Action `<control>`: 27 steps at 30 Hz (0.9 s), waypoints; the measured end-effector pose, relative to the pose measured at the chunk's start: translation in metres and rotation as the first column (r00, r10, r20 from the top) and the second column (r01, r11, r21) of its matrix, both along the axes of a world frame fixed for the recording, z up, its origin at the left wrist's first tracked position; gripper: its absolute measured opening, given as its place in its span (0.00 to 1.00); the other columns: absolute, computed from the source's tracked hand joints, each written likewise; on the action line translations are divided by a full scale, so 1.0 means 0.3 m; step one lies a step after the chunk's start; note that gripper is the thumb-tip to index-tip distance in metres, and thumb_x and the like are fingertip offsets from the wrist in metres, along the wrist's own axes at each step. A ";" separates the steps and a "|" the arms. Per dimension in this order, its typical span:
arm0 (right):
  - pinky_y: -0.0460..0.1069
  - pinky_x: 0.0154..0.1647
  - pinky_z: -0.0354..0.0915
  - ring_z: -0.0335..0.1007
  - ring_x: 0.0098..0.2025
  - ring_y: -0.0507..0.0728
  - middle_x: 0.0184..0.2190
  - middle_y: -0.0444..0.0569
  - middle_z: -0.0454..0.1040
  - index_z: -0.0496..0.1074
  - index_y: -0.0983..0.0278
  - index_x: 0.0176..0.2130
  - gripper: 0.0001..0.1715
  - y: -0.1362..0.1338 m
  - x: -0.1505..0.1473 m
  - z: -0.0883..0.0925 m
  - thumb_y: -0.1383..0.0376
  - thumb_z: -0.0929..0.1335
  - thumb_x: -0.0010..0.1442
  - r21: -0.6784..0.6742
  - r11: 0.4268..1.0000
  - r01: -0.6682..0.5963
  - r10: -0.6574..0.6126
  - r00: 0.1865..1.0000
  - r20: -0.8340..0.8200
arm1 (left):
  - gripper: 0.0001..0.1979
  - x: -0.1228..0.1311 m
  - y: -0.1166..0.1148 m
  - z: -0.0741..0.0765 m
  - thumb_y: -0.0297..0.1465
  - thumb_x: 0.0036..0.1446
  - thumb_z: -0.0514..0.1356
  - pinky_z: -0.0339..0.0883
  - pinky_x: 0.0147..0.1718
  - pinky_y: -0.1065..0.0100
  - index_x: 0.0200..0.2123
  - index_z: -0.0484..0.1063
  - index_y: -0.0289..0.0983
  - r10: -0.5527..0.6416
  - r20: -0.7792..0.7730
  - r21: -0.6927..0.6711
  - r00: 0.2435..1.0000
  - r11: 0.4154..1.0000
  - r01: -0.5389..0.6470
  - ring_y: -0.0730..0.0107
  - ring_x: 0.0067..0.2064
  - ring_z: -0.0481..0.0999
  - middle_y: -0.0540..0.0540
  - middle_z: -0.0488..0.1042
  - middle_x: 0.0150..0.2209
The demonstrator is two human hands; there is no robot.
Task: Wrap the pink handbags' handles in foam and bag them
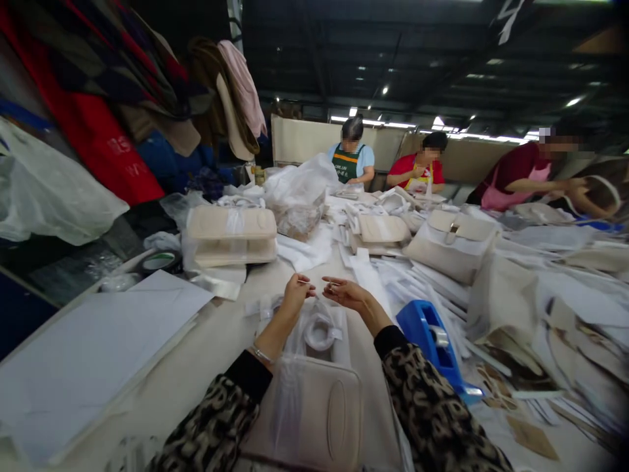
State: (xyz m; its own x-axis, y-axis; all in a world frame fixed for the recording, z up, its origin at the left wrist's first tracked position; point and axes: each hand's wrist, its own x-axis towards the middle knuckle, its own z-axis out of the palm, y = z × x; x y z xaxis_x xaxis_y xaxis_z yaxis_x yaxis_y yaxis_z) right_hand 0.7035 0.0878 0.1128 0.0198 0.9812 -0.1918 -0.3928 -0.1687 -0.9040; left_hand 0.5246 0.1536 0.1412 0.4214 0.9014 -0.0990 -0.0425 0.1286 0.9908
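My left hand (297,292) and my right hand (346,294) are raised over the middle of the table, fingertips facing each other with a small gap. Both are closed in a pinch. Whatever they hold is too small and blurred to name. Below them lies a flat beige bag (314,413), its front part wrapped in clear film. Just behind its body, a coiled white wrapped strap or handle (319,332) rests on pale packing material. To the right of my right forearm stands a blue tape dispenser (432,341) with a roll in it.
White paper sheets (98,354) are stacked at left, near a dark tape roll (160,261). Beige bags (230,226) stand behind; another bag (449,242) and loose wrapping crowd the right. Several people work across the table. Clothes (240,85) hang upper left.
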 end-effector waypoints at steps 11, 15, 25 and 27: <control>0.46 0.30 0.55 0.62 0.25 0.49 0.22 0.41 0.72 0.72 0.66 0.26 0.12 0.035 -0.010 -0.012 0.61 0.74 0.43 0.024 0.996 0.089 -0.091 0.906 0.413 | 0.14 -0.051 -0.016 0.055 0.25 0.49 0.58 0.69 0.32 0.70 0.42 0.67 0.35 -0.061 0.054 -0.067 0.997 0.996 0.065 0.74 0.26 0.77 0.44 0.77 0.33; 0.47 0.33 0.59 0.63 0.25 0.50 0.19 0.40 0.70 0.72 0.67 0.24 0.09 0.070 -0.028 0.030 0.65 0.74 0.47 -0.001 1.000 0.017 -0.013 0.797 0.604 | 0.17 -0.071 -0.004 0.073 0.25 0.49 0.58 0.72 0.36 0.67 0.44 0.63 0.35 -0.072 0.054 -0.086 0.996 0.993 0.076 0.67 0.32 0.80 0.43 0.76 0.34; 0.46 0.31 0.59 0.62 0.23 0.49 0.16 0.39 0.68 0.73 0.66 0.20 0.08 0.115 -0.077 0.132 0.74 0.74 0.43 0.045 0.997 -0.059 -0.001 0.593 0.805 | 0.13 -0.044 0.002 0.113 0.24 0.51 0.58 0.68 0.40 0.66 0.41 0.70 0.39 -0.069 -0.241 0.309 0.968 0.940 0.144 0.60 0.46 0.75 0.43 0.75 0.39; 0.46 0.31 0.59 0.64 0.24 0.50 0.17 0.41 0.70 0.74 0.66 0.22 0.05 0.094 -0.084 0.126 0.75 0.72 0.42 0.089 0.995 -0.044 -0.042 0.627 0.778 | 0.13 -0.058 0.003 0.123 0.22 0.47 0.61 0.64 0.44 0.66 0.37 0.72 0.40 -0.024 -0.310 0.419 0.951 0.894 0.159 0.57 0.53 0.69 0.42 0.74 0.42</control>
State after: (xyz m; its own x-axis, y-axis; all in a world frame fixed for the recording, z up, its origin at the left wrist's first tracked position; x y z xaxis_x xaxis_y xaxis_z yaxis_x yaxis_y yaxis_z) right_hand 0.6784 0.1159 0.1507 0.1189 0.9928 -0.0167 0.4645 -0.0704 -0.8828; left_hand 0.5073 0.1544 0.1782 0.5172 0.8403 0.1627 0.2446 -0.3273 0.9127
